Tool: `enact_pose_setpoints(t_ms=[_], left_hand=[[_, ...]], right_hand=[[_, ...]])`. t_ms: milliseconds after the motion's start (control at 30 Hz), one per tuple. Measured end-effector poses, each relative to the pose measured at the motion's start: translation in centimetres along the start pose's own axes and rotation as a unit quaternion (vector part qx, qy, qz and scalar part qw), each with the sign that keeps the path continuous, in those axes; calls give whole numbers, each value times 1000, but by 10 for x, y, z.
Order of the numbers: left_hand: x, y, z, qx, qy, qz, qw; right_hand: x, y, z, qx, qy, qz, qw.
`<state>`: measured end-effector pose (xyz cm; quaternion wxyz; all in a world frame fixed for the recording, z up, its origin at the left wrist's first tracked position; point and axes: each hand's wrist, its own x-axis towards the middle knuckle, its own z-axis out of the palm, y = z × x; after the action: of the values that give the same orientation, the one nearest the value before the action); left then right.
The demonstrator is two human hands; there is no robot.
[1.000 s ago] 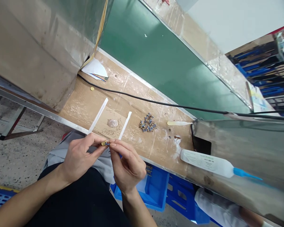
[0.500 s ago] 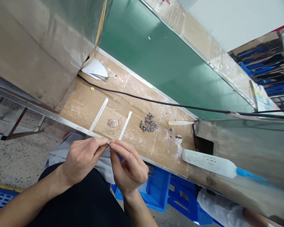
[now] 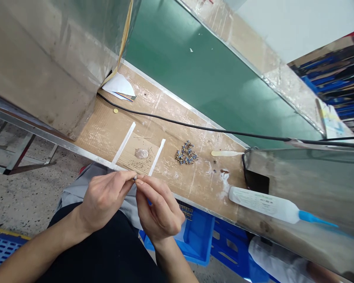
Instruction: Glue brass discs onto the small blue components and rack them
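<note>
My left hand and my right hand meet fingertip to fingertip just below the bench's front edge. Both pinch one tiny metal part between thumb and forefinger; little of it shows. On the wooden bench behind the hands lies a small pile of blue and brass parts. Two white strips frame a patch holding a clear blob.
A black cable crosses the bench. A white bottle with a blue nozzle lies at right, with a pale stick behind it. A green conveyor belt runs behind the bench. Blue crates sit below it.
The brass end of the small part, visible a second ago, is now almost hidden between the fingertips. Both hands have stayed in place, with only slight finger movement.
</note>
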<state>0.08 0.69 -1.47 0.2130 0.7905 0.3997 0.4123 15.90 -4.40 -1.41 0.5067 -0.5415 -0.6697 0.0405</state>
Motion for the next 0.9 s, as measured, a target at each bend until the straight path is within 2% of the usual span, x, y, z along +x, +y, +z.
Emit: enact_pose_setpoints(t_ms=[200, 300, 533, 900], left_hand=[[0, 6, -4, -85, -31, -62, 994], [0, 8, -5, -109, -27, -81, 990], [1, 9, -4, -106, -11, -81, 991], [-1, 8, -1, -103, 6, -84, 991]], right_hand=[[-4, 4, 1, -31, 20, -44, 998], [-6, 4, -1, -43, 24, -63, 997], [-10, 1, -5, -64, 10, -59, 996], [-10, -1, -4, -37, 5, -51, 998]])
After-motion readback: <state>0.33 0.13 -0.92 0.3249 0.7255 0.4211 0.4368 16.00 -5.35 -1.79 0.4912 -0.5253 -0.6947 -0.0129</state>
